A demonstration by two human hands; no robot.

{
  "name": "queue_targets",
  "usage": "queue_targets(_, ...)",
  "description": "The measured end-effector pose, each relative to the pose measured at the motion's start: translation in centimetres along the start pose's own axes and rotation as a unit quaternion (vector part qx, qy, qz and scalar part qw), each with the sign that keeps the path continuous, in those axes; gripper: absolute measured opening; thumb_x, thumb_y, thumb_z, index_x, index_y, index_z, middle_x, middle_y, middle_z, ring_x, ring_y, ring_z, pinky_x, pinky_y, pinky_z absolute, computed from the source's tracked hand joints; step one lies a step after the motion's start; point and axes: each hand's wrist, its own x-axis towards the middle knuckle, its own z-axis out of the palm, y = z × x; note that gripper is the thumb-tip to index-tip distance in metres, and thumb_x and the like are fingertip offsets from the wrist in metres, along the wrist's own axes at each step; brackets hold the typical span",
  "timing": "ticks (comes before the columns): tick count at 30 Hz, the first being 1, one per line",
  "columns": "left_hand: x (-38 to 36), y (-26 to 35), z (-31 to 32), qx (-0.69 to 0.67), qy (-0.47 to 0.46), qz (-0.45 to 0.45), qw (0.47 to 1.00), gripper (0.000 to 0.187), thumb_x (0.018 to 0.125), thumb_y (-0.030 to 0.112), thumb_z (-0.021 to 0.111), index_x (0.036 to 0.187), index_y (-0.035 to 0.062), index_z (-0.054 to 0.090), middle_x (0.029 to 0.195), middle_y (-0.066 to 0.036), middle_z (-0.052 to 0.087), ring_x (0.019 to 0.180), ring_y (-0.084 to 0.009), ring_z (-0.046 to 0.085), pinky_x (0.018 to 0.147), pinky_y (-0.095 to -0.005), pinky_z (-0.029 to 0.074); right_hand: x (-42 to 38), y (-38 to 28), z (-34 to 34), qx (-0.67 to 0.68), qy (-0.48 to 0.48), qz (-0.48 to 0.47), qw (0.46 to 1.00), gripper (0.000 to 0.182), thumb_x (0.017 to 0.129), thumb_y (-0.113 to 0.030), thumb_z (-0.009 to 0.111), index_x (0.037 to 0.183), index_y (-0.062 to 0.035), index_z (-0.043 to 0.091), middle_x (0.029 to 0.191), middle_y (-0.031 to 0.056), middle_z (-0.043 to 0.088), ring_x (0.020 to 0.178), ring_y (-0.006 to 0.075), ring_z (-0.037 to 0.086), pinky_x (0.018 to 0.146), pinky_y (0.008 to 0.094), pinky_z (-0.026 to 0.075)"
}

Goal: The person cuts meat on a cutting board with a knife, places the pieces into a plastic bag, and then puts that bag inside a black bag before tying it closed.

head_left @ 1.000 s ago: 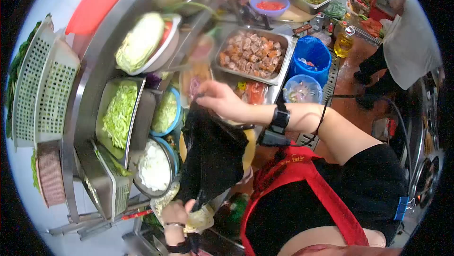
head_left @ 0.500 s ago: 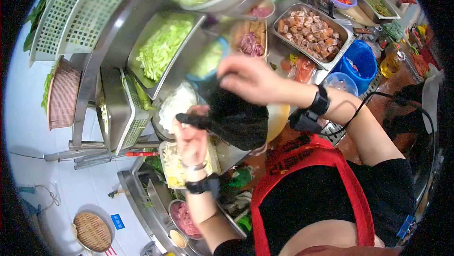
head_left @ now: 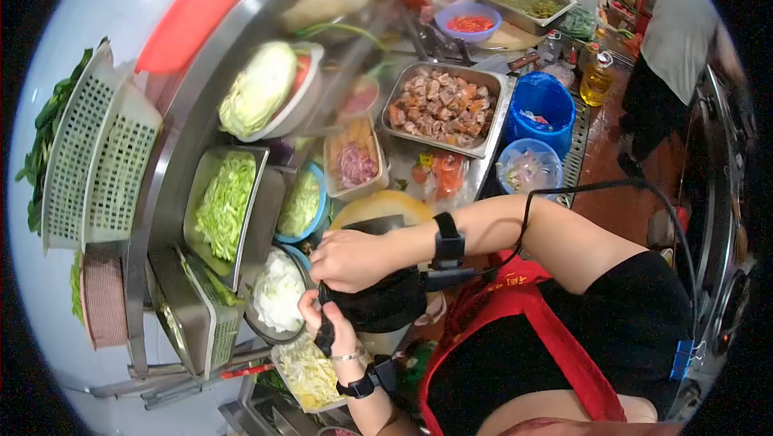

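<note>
A full, dark black plastic bag (head_left: 390, 307) is in front of my apron, its gathered top twisted into a narrow strip. My left hand (head_left: 332, 325) is closed around the twisted end, which runs down across the palm. Right beside it, my right hand (head_left: 354, 263) is curled over the bag's neck, fingers pinched together near the left hand's fingertips. Behind the hands stand a bowl of chopped white pieces (head_left: 278, 291) and a blue bowl of shredded green vegetable (head_left: 302, 206). A round yellowish board (head_left: 386, 204) is partly hidden by my right arm.
Metal trays hold sliced greens (head_left: 225, 206) and meat chunks (head_left: 443, 106). A blue bucket (head_left: 541, 110) and an oil bottle (head_left: 597, 86) stand at the right. Cut cabbage (head_left: 259, 90) sits on the upper shelf. A cable (head_left: 596, 186) crosses my right arm. Another person (head_left: 676, 41) stands far right.
My right hand has come down and left, from above the bag to its neck beside my left hand. The bag's top is now drawn together; the view has turned.
</note>
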Motion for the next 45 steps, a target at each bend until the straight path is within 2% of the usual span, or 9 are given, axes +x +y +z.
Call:
queue_targets(5,0.8,-1.3,-2.2,-0.459,-0.077,-0.306,0.831,0.026,0.093,0.031,0.048,0.104,0.0074,0.051,0.093,-0.001,0.058,0.085,-0.0139,0.056,0.073,-0.0269,0.045,-0.9,-2.9,-0.4,0.094,0.008,-0.12,0.988,0.01,0.064,-0.013,0.059,0.06,-0.0056,0.055,0.061,0.0091,0.055,0.065,0.0292,0.056,0.06,0.0399,0.042)
queue_targets(9,-0.6,-3.4,-3.7,-0.093,-0.151,0.061,0.982,0.018,0.079,-0.004,0.054,0.094,0.0044,0.055,0.098,-0.006,0.06,0.085,-0.0173,0.058,0.077,-0.0326,0.047,-1.3,-1.8,1.5,0.264,0.053,-0.035,0.962,0.016,0.08,-0.021,0.057,0.077,-0.0054,0.057,0.08,0.0113,0.058,0.08,0.0313,0.055,0.069,0.0416,0.043)
queue_targets(12,0.2,1.6,-1.9,0.28,-0.117,0.277,0.912,0.024,0.065,-0.009,0.054,0.086,0.0031,0.056,0.088,-0.012,0.061,0.071,-0.0296,0.058,0.066,-0.0353,0.047,-0.1,1.1,2.5,0.298,-0.275,0.281,0.87,0.051,0.09,-0.048,0.042,0.098,-0.0027,0.062,0.104,0.0166,0.06,0.095,0.0353,0.055,0.083,0.0409,0.042)
queue_targets(17,0.7,-1.1,-1.0,0.284,0.088,0.385,0.874,0.013,0.072,-0.001,0.056,0.085,0.0013,0.053,0.092,-0.016,0.063,0.072,-0.0321,0.061,0.063,-0.0373,0.048,0.2,0.3,3.2,0.524,-0.238,0.307,0.759,0.06,0.087,-0.054,0.046,0.1,0.0023,0.061,0.098,0.012,0.061,0.089,0.022,0.053,0.08,0.0339,0.041)
queue_targets(21,-0.5,-1.1,-1.3,0.214,0.181,0.116,0.953,0.009,0.074,0.007,0.057,0.075,0.0008,0.05,0.074,-0.013,0.055,0.066,-0.0334,0.052,0.059,-0.041,0.043,-0.2,0.6,5.7,0.415,-0.093,0.23,0.875,0.042,0.082,-0.042,0.056,0.087,-0.0002,0.06,0.078,0.012,0.059,0.075,0.0198,0.054,0.069,0.0363,0.044)
queue_targets(25,-0.3,-0.8,-1.9,0.352,0.1,0.4,0.84,0.011,0.071,0.002,0.06,0.067,0.0017,0.05,0.067,-0.011,0.048,0.061,-0.0309,0.048,0.054,-0.0401,0.039,-1.4,1.0,3.6,0.233,0.045,0.141,0.961,0.02,0.075,-0.02,0.059,0.08,-0.0007,0.056,0.066,0.0136,0.055,0.062,0.0279,0.055,0.06,0.0418,0.044)
queue_targets(33,-8.6,-9.3,-0.3,0.108,0.065,-0.106,0.986,0.025,0.085,0.011,0.057,0.065,0.0045,0.044,0.064,-0.005,0.046,0.062,-0.0161,0.048,0.058,-0.0299,0.04,-9.1,7.4,2.2,0.119,-0.066,0.439,0.888,0.041,0.074,-0.033,0.061,0.101,-0.0025,0.054,0.086,0.0204,0.059,0.085,0.0345,0.059,0.074,0.041,0.047)
queue_targets(39,-5.9,-3.5,-0.4,-0.217,0.024,-0.114,0.969,0.022,0.086,0.012,0.059,0.071,0.0039,0.044,0.066,-0.003,0.049,0.058,-0.0138,0.047,0.055,-0.0258,0.04,-8.0,2.0,7.1,-0.063,-0.242,-0.016,0.968,0.066,0.062,-0.042,0.07,0.118,-0.0161,0.049,0.106,0.0137,0.056,0.098,0.031,0.055,0.076,0.0406,0.044)
queue_targets(45,-4.8,-3.4,-2.0,-0.353,0.114,-0.038,0.928,0.014,0.09,0.019,0.051,0.09,0.006,0.047,0.078,-0.009,0.053,0.063,-0.018,0.052,0.06,-0.0295,0.047,-5.1,2.8,2.9,-0.007,-0.214,0.24,0.947,0.033,0.06,-0.01,0.055,0.092,-0.0113,0.063,0.065,0.0157,0.059,0.064,0.0345,0.06,0.06,0.0468,0.048)
